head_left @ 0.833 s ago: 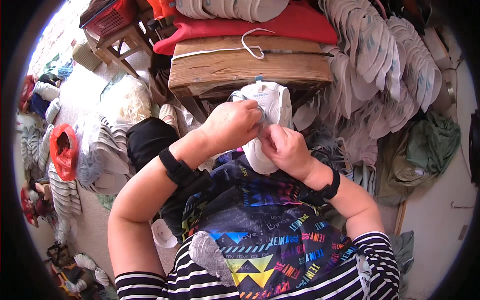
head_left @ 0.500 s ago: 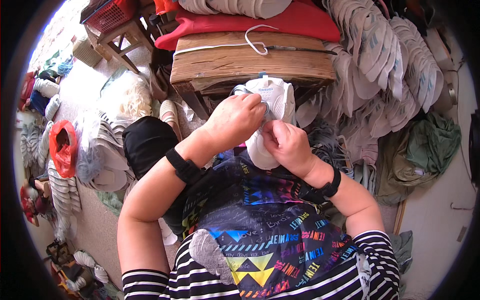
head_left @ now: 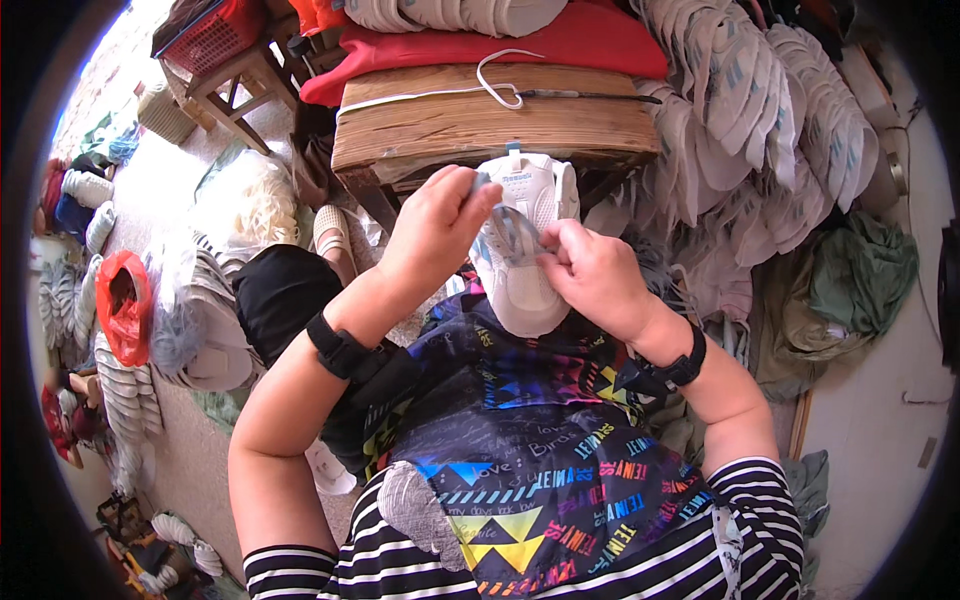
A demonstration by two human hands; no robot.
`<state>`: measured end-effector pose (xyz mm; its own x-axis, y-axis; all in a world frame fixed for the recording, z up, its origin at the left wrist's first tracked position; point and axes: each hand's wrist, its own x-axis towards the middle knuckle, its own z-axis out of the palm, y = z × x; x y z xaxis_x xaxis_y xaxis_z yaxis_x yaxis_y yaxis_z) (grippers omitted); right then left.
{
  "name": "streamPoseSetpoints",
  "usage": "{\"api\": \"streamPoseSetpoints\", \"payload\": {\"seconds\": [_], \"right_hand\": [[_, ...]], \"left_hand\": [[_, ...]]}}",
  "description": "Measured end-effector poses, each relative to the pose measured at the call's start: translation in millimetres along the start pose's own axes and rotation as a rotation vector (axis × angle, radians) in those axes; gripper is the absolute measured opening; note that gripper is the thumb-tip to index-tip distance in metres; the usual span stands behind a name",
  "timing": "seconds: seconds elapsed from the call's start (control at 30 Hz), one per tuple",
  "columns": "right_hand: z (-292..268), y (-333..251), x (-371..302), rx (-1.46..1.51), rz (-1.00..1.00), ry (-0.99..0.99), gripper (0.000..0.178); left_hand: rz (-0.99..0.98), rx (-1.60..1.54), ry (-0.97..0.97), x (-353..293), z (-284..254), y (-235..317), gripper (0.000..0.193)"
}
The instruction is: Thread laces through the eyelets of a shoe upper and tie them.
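Observation:
A white sneaker (head_left: 527, 300) rests toe toward me between my lap and the wooden bench, its tongue pointing away. A flat grey-blue shoelace (head_left: 514, 230) lies in a loose band across its opening. My left hand (head_left: 437, 222) is closed on the lace, raised at the shoe's upper left with thumb and forefinger together. At the shoe's right side, my right hand (head_left: 600, 277) pinches the edge by the eyelets; the fingertips partly hide what lies between them. Both wrists wear black bands.
Beyond the shoe stands the wooden bench (head_left: 430, 130), bearing a white cord (head_left: 405, 102), a thin dark-handled tool (head_left: 580, 95) and red cloth (head_left: 420, 58). Stacked shoe uppers (head_left: 720, 90) hang at the right. Bagged and piled shoe parts (head_left: 215, 345) cover the floor leftward.
My left hand has moved left and up away from the shoe's middle, drawing the lace. My right hand has shifted slightly right, and more of the shoe's opening shows.

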<state>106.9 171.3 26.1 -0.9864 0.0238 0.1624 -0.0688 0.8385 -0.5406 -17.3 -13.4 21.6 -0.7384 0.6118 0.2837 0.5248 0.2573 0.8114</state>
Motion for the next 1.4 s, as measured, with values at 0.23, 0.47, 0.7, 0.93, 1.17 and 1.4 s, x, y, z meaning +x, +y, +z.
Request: {"api": "streamPoseSetpoints", "payload": {"seconds": [0.23, 0.47, 0.7, 0.93, 1.17, 1.4], "right_hand": [[5.9, 3.4, 11.8, -0.121, -0.071, -0.06, 0.013], [8.6, 4.4, 1.1, -0.11, -0.12, 0.049, 0.016], [6.0, -0.1, 11.2, -0.232, -0.056, -0.159, 0.014], [-9.0, 11.5, 2.4, -0.152, -0.153, -0.14, 0.01], [-8.1, -10.8, -17.1, -0.035, -0.409, -0.017, 0.019], [2.8, -4.1, -28.6, -0.079, -0.44, -0.117, 0.028]], "left_hand": [[-0.152, -0.405, 0.008, 3.9, -2.4, 9.5, 0.035], [-0.169, -0.379, 0.003, 6.5, -3.7, 15.1, 0.036], [-0.09, -0.44, 0.033, 13.9, 3.7, 23.5, 0.035], [-0.164, -0.459, 0.038, 9.3, -8.7, 29.7, 0.039], [-0.236, -0.675, 0.029, 24.4, -15.0, 38.0, 0.038], [0.048, -0.802, 0.261, 79.6, -82.7, 70.7, 0.028]]}}
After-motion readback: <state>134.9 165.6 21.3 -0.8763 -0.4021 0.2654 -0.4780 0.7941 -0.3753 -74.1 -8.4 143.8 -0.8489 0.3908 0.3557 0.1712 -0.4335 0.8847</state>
